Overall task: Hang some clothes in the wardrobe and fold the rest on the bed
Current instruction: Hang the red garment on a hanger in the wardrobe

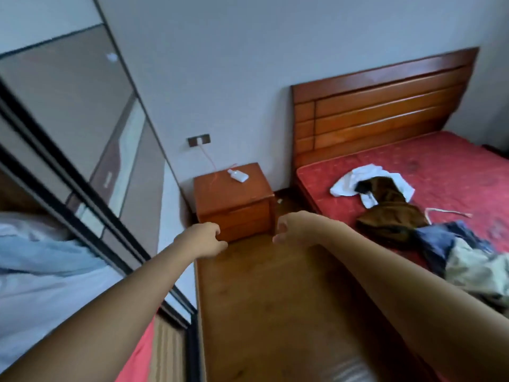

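Two bare arms reach over the wooden floor, left hand (205, 239) and right hand (289, 228) loosely curled, holding nothing. At three o'clock, four crumpled garments lie on the red bed (440, 161): white (347, 183), brown (388, 213), blue (440, 244), pale green (479, 268). The mirrored wardrobe (68, 119) stands at nine o'clock.

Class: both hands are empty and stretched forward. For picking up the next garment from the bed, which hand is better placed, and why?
Probably the right hand. The clothes pile lies on the red mattress on that side, just past the right forearm. The left hand is nearer the mirrored wardrobe door, away from the bed.
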A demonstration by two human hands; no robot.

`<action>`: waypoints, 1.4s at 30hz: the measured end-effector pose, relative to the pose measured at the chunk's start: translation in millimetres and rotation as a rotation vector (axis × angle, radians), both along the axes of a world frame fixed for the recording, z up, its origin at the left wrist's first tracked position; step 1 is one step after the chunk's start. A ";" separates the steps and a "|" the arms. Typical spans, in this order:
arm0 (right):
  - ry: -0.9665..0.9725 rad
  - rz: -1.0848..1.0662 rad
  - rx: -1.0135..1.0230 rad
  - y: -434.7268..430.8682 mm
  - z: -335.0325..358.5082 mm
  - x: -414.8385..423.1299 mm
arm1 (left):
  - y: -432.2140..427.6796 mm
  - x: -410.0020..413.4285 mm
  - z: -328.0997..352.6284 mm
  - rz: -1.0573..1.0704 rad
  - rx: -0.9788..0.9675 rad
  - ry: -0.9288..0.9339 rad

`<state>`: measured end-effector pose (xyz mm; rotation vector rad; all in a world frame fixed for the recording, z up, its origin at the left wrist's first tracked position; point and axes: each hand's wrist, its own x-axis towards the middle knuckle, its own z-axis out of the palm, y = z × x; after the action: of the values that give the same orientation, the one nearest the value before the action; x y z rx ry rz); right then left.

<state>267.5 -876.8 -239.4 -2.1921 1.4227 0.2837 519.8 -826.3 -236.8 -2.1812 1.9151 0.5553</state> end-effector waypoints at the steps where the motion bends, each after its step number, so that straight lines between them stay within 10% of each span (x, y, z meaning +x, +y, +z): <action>1: 0.000 -0.059 0.002 4.0 -3.9 -33.4 | -11.3 -31.3 -2.3 -0.054 0.008 0.002; 17: 0.090 -0.779 0.102 181.2 -77.3 -492.7 | -24.8 -549.2 -64.2 -0.821 0.149 0.020; 42: 0.014 -1.665 0.447 450.2 -248.2 -681.5 | 119.5 -899.4 -248.6 -1.593 0.471 -0.132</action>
<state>-414.0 -426.6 -487.5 -0.2294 2.3136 -0.0251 -379.6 -706.9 -485.5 -0.0748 2.3145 0.3865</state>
